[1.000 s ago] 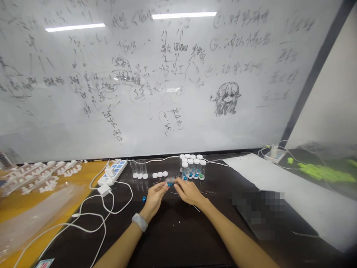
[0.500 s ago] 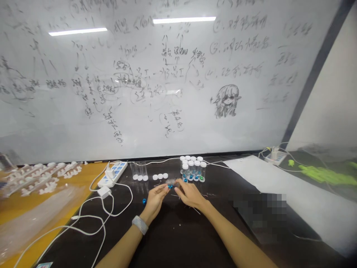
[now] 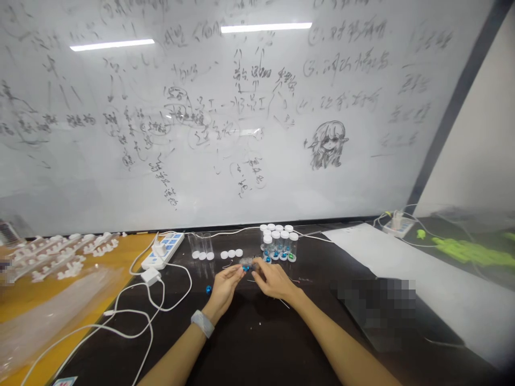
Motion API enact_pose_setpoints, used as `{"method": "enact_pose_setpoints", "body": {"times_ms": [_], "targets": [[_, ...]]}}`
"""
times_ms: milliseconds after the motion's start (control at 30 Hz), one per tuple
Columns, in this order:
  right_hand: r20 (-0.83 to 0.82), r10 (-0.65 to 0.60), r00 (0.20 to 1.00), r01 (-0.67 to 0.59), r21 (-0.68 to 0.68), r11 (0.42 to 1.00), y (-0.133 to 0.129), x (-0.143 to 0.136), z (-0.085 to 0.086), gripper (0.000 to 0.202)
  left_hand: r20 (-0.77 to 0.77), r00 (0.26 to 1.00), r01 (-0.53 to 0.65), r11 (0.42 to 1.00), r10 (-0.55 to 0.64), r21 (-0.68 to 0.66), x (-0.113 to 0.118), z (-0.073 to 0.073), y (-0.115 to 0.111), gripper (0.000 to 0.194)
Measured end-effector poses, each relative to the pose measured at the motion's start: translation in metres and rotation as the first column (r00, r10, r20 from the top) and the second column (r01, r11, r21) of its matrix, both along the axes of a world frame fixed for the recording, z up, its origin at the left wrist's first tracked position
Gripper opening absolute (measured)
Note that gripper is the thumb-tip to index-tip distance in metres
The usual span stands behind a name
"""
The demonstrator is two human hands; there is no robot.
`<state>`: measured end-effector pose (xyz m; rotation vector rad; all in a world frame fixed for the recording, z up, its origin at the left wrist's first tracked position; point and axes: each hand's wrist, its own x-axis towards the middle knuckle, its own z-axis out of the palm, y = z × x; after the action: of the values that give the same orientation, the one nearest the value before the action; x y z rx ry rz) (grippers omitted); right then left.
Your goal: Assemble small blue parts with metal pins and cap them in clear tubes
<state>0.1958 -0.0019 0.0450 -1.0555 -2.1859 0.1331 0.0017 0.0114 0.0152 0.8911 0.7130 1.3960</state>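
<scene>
In front of me, my left hand point(image 3: 223, 284) pinches a small shiny blue piece point(image 3: 245, 268) between thumb and fingertips. It looks like the loose blue ball point(image 3: 208, 289) lying left of that hand, though fingers partly cover it. My right hand point(image 3: 277, 280) meets it from the other side, thumb and fingers curled together; what lies in its fingertips is too small to make out. Beyond my fingertips is a small clear crumpled heap point(image 3: 246, 261). Thin strips point(image 3: 284, 303) lie under and beside my right hand.
Lidded clear jars point(image 3: 277, 246) with blue and green balls stand behind my right hand. Open clear tubes point(image 3: 203, 246) and three white caps point(image 3: 232, 253) are to their left. A power strip point(image 3: 163, 252) with looping white cables lies left; a black flat object point(image 3: 374, 311) lies right.
Both hands stay almost in place, still together at the blue piece. Only slight finger movement shows.
</scene>
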Motion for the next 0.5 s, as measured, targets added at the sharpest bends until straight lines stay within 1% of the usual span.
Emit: {"method": "enact_pose_setpoints", "body": {"times_ms": [67, 167, 267, 367, 433, 500], "targets": [[0.025, -0.014, 1.000, 0.013, 0.012, 1.000, 0.0010, -0.0007, -0.0010, 0.016, 0.005, 1.000, -0.001, 1.000, 0.001, -0.003, -0.0001, -0.0004, 0.0005, 0.035], [0.033, -0.033, 0.999, 0.032, 0.013, 0.999, 0.0015, -0.0001, -0.0014, 0.023, 0.001, 1.000, 0.001, 1.000, -0.001, -0.003, -0.0001, -0.0003, 0.0006, 0.035], [-0.009, -0.006, 1.000, 0.006, -0.010, 1.000, 0.0006, 0.0014, -0.0011, 0.017, 0.000, 1.000, 0.000, 1.000, 0.000, -0.002, -0.0004, 0.0002, 0.0001, 0.035], [-0.015, 0.018, 1.000, -0.018, -0.010, 1.000, 0.0000, 0.0009, -0.0010, 0.021, 0.000, 1.000, 0.002, 1.000, -0.002, -0.005, -0.0006, 0.0004, -0.0002, 0.036], [0.006, 0.005, 1.000, -0.005, 0.002, 1.000, 0.0007, 0.0000, -0.0012, 0.018, 0.003, 1.000, 0.004, 1.000, -0.004, -0.005, -0.0004, 0.0005, -0.0002, 0.037], [0.030, -0.016, 0.999, 0.016, 0.015, 1.000, 0.0018, -0.0002, -0.0014, 0.021, 0.005, 1.000, 0.002, 1.000, -0.002, -0.003, 0.0000, 0.0006, -0.0001, 0.037]]}}
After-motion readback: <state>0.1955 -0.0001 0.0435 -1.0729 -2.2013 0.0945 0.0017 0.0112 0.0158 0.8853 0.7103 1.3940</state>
